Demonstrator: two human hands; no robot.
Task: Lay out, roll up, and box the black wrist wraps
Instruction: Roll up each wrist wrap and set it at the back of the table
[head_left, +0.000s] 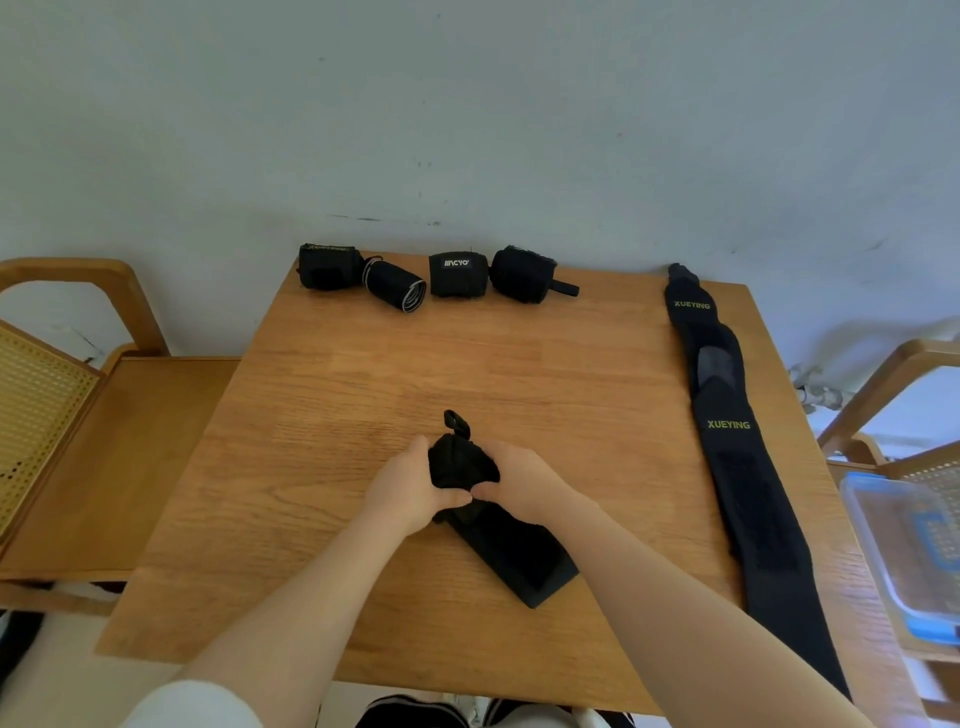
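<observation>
Wrist wrap (462, 462) sits mid-counter, half rolled, my left hand (410, 486) and right hand (519, 480) curled around the roll from either side, I judge to keep it tight while its tail (514, 556) lies flat toward me.

1. My left hand (410, 483) sits left of the wrist wrap (462, 462), fingers curled round its rolled end.
2. My right hand (519, 480) grips the same roll from the right side.
3. Both thumbs meet at the roll's near side, tips touching.
4. Both forearms are bare, angling inward toward the wrap.
</observation>
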